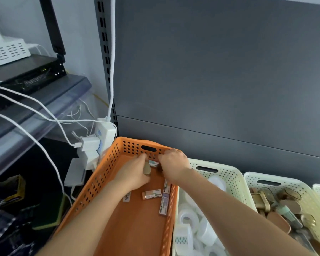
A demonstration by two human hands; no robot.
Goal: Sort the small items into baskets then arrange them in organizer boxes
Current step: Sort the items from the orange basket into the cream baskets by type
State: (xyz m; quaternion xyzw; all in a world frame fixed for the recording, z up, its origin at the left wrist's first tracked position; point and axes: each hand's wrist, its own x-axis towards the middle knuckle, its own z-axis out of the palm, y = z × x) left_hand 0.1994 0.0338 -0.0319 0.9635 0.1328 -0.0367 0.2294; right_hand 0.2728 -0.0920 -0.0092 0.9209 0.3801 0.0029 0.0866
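Note:
Both hands reach into the far end of an orange perforated basket (107,174). My left hand (135,172) curls its fingers around a small tan item (146,169). My right hand (174,166) has its fingers curled over a small white and teal box (153,163) near the basket's far wall; the grip itself is hidden. Several small boxes lie on the basket floor, among them a copper and white one (151,194) and a long one (164,205) by the right wall.
A cream basket (229,174) with white tape rolls stands right of the orange one, then another cream basket (251,180) with brown items. A white power strip (100,139) with chargers and cables sits at the left. A dark shelf back panel rises behind.

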